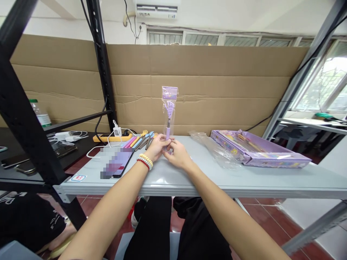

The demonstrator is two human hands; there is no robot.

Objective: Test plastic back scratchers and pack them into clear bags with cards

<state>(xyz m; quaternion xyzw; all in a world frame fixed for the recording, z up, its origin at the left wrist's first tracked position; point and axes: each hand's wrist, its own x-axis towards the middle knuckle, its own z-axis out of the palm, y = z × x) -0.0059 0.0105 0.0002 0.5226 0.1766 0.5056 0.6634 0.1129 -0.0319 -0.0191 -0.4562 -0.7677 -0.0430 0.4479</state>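
Upright in front of me is a purple back scratcher (pixel 168 112) inside a clear plastic sleeve with a purple printed header (pixel 170 93). My left hand (pixel 156 147) pinches the lower end of its handle. From the other side, the fingers of my right hand (pixel 177 153) close on the same bottom end of the sleeve. Just left of my hands lie several loose back scratchers (pixel 141 139) in pink, yellow, blue and other colours. A phone (pixel 120 162) rests closer to the table edge, partly blurred out.
To the right, a purple printed box (pixel 273 159) holds a wrapped piece. Crumpled clear plastic bags (pixel 217 150) lie beside it on the grey table (pixel 173 180). A white charger (pixel 117 130) with cable sits on a yellow power strip (pixel 108 138). Black shelf posts (pixel 100 54) stand left.
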